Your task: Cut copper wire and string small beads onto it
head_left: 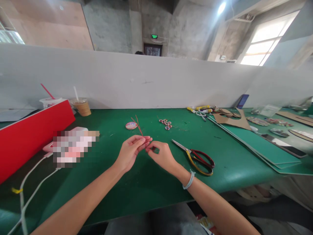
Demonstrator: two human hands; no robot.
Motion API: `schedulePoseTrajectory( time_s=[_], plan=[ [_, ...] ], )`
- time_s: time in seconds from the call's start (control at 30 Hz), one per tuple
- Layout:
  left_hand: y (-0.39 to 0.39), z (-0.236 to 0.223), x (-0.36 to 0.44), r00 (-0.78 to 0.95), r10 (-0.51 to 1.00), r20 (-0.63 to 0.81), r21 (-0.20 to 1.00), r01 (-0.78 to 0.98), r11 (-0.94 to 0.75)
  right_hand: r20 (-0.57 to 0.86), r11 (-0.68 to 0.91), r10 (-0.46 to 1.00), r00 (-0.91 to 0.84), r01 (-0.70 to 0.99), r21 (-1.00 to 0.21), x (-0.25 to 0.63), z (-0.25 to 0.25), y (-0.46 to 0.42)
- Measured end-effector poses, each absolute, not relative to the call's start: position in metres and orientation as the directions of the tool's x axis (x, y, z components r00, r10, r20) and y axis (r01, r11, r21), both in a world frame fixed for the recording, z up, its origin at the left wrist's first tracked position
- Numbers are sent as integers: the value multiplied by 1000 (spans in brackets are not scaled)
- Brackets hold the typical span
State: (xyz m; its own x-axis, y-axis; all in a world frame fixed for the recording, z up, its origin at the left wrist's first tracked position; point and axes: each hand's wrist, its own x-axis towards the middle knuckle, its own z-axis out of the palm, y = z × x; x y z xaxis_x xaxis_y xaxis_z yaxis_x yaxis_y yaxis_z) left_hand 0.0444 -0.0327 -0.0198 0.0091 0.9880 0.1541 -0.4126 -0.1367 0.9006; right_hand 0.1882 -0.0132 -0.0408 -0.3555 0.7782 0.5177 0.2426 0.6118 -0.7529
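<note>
Over the green tabletop (117,195), below concrete walls (110,32), fingers (139,141) pinch red strands (140,130).

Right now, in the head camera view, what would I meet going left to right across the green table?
Red panel → brown drink cup → thin red strands held in the left hand → beaded cluster → scissors → cut-out cardboard → dark phone.

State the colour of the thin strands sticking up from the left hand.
Reddish-orange; the strands show in the head view, above the left hand.
</note>
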Motion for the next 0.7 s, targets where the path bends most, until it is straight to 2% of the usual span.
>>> schedulePoseTrajectory(
  time_s=[0.13, 0.47, 0.7],
  plan=[
    [-32, -19, 43, 41, 989, 140, 899, -424, -110, 484, 554, 821, -303, 218, -804, 189, -37, -14],
    [-32, -19, 42, 53, 990, 130, 928, -359, -102, 403, 468, 865, -297, 191, -863, 191, -32, -15],
    [-34, -16, 44, -49, 993, 108, 946, -301, -118, 409, 492, 850, -333, 222, -842, 189, -35, -15]
  ],
)
